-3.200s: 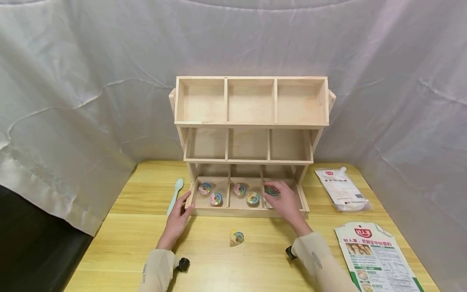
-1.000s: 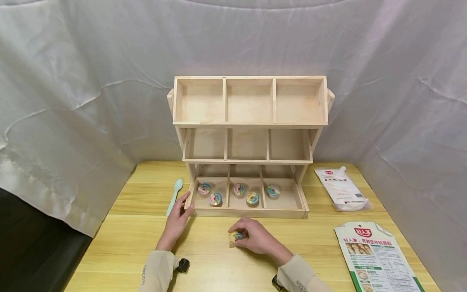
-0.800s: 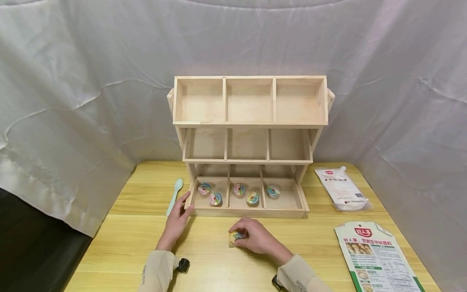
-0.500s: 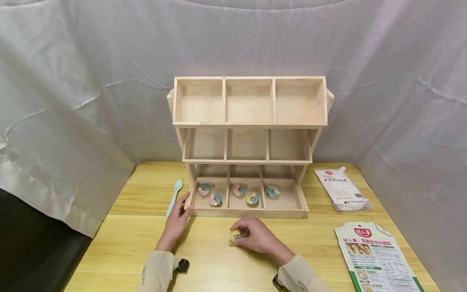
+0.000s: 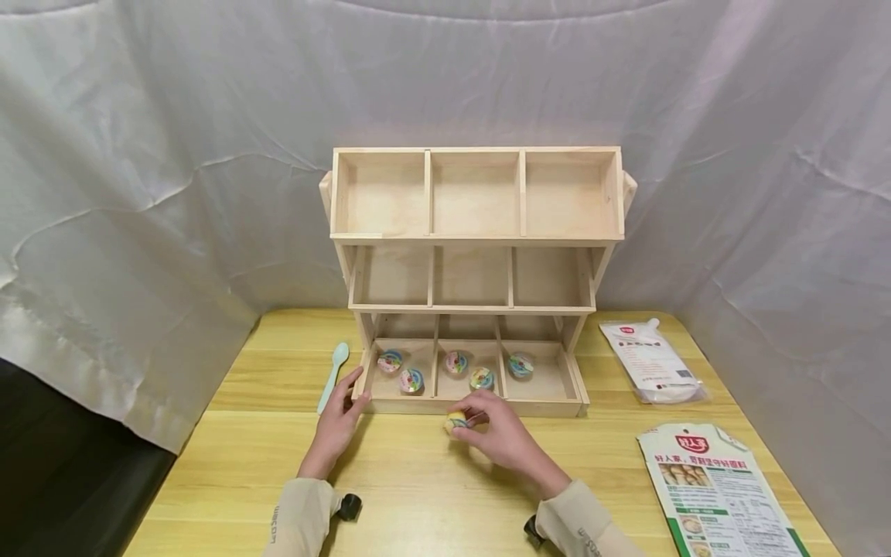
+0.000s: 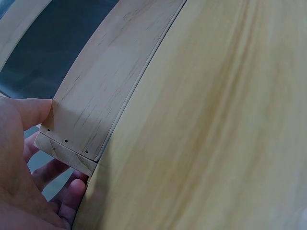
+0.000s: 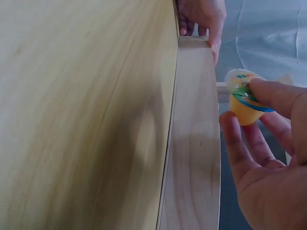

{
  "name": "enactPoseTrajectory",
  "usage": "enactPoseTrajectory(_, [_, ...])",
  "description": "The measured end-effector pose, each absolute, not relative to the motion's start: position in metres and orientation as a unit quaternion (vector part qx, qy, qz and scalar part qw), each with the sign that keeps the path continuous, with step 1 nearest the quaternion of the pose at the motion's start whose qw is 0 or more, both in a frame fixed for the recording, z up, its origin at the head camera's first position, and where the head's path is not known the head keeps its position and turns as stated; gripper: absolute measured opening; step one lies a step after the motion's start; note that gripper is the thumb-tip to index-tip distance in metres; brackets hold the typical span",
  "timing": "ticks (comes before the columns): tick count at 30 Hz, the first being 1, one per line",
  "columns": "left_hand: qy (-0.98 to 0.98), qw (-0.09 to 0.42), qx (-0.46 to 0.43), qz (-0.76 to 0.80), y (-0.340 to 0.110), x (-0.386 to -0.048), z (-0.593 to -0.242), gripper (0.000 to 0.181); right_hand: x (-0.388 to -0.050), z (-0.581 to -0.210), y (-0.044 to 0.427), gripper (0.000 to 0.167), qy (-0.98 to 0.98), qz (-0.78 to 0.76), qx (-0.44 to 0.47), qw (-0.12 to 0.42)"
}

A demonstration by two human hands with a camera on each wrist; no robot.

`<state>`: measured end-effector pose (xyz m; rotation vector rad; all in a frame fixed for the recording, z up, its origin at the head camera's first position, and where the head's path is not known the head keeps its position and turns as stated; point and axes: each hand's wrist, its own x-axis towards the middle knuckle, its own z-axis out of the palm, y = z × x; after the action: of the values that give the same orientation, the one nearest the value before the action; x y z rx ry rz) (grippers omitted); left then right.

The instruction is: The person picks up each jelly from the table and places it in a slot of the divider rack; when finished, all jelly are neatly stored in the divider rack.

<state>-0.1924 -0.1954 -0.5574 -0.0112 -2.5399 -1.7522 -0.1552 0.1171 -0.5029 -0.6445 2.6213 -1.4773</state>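
A wooden three-tier rack (image 5: pixel 480 405) stands on the table, each tier split into three compartments. Its front left corner is held by my left hand (image 5: pixel 337 424); the left wrist view shows the thumb on the front board (image 6: pixel 91 91) and the fingers bent around its end. My right hand (image 5: pixel 503 439) pinches a yellow jelly cup (image 5: pixel 455 422) just in front of the bottom tier. Seen from the right wrist, this cup has a printed lid and a blue rim. In the bottom tier, two jelly cups (image 5: pixel 411 380) lie left, two (image 5: pixel 455 362) middle, one (image 5: pixel 520 365) right.
A pale green spoon (image 5: pixel 334 375) lies left of the rack. To the right are a white pouch (image 5: pixel 652 361) in clear plastic and a larger printed packet (image 5: pixel 720 487). Grey curtains (image 5: pixel 174 155) enclose the back and sides of the table.
My right hand moved from the right compartment, leaving a jelly cup there, to the yellow cup on the table. It has now lifted that cup toward the rack. My left hand stays put.
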Motion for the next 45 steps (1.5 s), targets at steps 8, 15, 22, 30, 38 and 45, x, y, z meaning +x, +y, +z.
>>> enactPoseTrajectory(8, [-0.823, 0.020, -0.003, -0.568, -0.195, -0.192, -0.552, 0.057, -0.157, -0.499, 0.120, 0.030, 0.841, -0.508, -0.185, -0.006])
enactPoseTrajectory(15, [-0.824, 0.021, 0.000, -0.566, -0.196, -0.194, -0.559, 0.057, -0.160, -0.497, 0.125, 0.037, 0.839, -0.516, -0.168, -0.037])
enactPoseTrajectory(22, [-0.824, 0.019, 0.003, -0.567, -0.196, -0.194, -0.559, 0.057, -0.160, -0.497, 0.129, 0.032, 0.837, -0.521, -0.163, -0.037])
enactPoseTrajectory(30, [-0.826, 0.034, -0.007, -0.562, -0.196, -0.194, -0.560, 0.057, -0.161, -0.495, 0.131, 0.040, 0.823, -0.553, -0.128, 0.007])
enactPoseTrajectory(38, [-0.827, 0.021, -0.001, -0.562, -0.196, -0.194, -0.558, 0.056, -0.161, -0.492, 0.133, 0.048, 0.821, -0.561, -0.111, 0.010])
enactPoseTrajectory(45, [-0.827, 0.023, -0.006, -0.562, -0.196, -0.195, -0.559, 0.057, -0.162, -0.492, 0.137, 0.048, 0.825, -0.558, -0.094, 0.012])
